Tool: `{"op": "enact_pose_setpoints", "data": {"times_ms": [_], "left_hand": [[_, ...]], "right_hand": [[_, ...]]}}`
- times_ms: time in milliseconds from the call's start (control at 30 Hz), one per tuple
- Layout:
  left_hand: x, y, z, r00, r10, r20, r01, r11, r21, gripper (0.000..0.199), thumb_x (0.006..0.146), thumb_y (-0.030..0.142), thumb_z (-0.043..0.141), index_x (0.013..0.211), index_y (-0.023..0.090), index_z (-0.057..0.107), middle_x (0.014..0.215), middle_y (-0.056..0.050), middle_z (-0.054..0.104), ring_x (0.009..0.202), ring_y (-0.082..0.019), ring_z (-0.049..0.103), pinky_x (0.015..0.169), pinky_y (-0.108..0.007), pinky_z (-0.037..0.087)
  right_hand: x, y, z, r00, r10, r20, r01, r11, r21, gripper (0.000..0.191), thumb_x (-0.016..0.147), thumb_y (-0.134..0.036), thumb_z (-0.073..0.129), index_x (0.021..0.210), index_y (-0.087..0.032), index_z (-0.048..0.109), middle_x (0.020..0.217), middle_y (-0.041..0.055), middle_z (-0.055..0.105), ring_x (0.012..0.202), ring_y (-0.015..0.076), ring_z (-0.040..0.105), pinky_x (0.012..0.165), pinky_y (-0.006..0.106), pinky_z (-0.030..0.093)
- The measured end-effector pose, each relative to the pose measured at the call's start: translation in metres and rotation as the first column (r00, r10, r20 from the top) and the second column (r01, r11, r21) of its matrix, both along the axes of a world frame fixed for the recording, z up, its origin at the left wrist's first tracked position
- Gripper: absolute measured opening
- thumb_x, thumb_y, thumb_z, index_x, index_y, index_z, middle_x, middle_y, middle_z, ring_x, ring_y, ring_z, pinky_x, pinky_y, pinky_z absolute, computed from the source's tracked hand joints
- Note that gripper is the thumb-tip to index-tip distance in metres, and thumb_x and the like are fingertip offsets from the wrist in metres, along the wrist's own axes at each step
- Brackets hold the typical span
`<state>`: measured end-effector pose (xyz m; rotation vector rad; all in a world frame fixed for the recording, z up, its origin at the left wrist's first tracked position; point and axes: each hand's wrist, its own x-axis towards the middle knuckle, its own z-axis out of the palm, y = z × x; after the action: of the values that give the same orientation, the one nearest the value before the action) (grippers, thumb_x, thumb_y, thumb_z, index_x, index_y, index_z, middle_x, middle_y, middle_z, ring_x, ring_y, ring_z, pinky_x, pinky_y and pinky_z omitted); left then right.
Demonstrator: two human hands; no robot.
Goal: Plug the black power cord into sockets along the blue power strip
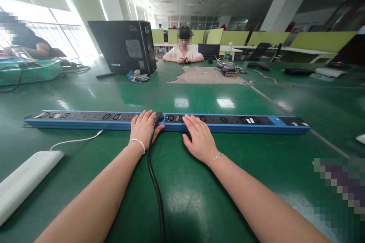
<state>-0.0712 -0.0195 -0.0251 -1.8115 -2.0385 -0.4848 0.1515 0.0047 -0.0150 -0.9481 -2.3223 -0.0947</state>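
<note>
A long blue power strip (239,128) with a black socket face lies across the green table in front of me. My left hand (143,129) holds it near the middle, fingers over the top and thumb against the near side. Right beside that hand, a black plug (159,116) sits at the sockets; how deep it is seated cannot be made out. Its thick black cable (155,182) runs down toward me between my arms. My right hand (199,136) rests on the strip further right, fingers stretched over the sockets and thumb apart, holding nothing.
At left lie a white adapter block (31,174) with a thin cable and a green basket (37,73). A black computer case (122,47) stands behind, gloves (138,76) beside it. A person (184,47) sits opposite; a bottle (228,52) stands far right of them.
</note>
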Motion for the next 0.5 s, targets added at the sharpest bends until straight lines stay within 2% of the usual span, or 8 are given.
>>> {"op": "enact_pose_setpoints", "data": {"times_ms": [133, 233, 300, 500], "left_hand": [[0.001, -0.002, 0.002, 0.999, -0.017, 0.033, 0.017, 1.0, 0.018, 0.053, 0.085, 0.046, 0.042, 0.128, 0.016, 0.047, 0.136, -0.012, 0.05, 0.129, -0.028, 0.039, 0.106, -0.045, 0.023], [0.001, -0.004, 0.006, 0.998, -0.024, 0.059, 0.027, 0.999, -0.042, 0.047, 0.085, 0.029, 0.041, 0.13, 0.017, 0.046, 0.139, -0.011, 0.046, 0.131, -0.027, 0.036, 0.106, -0.044, 0.023], [-0.001, -0.004, 0.008, 0.995, -0.03, 0.093, 0.036, 0.997, -0.066, 0.046, 0.085, 0.02, 0.036, 0.13, 0.018, 0.046, 0.14, -0.009, 0.045, 0.131, -0.024, 0.036, 0.106, -0.043, 0.024], [-0.002, 0.0, 0.009, 0.973, -0.049, 0.225, 0.057, 0.998, -0.033, 0.042, 0.084, 0.022, 0.038, 0.125, 0.021, 0.05, 0.136, -0.006, 0.05, 0.127, -0.023, 0.04, 0.105, -0.04, 0.027]], "right_hand": [[-0.043, -0.003, 0.001, 0.997, 0.048, -0.055, -0.047, 0.999, 0.021, 0.052, 0.089, -0.033, 0.041, 0.136, -0.01, 0.041, 0.141, 0.0091, 0.042, 0.13, 0.0212, 0.036, 0.108, 0.036, 0.03], [-0.08, -0.003, 0.002, 0.995, 0.051, -0.09, -0.049, 0.998, 0.025, 0.051, 0.09, -0.033, 0.041, 0.136, -0.011, 0.042, 0.143, 0.008, 0.04, 0.131, 0.0217, 0.034, 0.108, 0.036, 0.03], [-0.096, -0.003, 0.003, 0.995, 0.057, -0.081, -0.056, 0.998, 0.016, 0.046, 0.09, -0.03, 0.04, 0.132, -0.011, 0.047, 0.139, 0.0082, 0.045, 0.128, 0.0209, 0.039, 0.107, 0.036, 0.031], [-0.102, 0.002, 0.004, 0.997, 0.062, -0.038, -0.059, 0.996, 0.065, 0.039, 0.091, -0.026, 0.042, 0.126, -0.013, 0.052, 0.135, 0.0079, 0.05, 0.122, 0.0201, 0.047, 0.107, 0.038, 0.032]]}}
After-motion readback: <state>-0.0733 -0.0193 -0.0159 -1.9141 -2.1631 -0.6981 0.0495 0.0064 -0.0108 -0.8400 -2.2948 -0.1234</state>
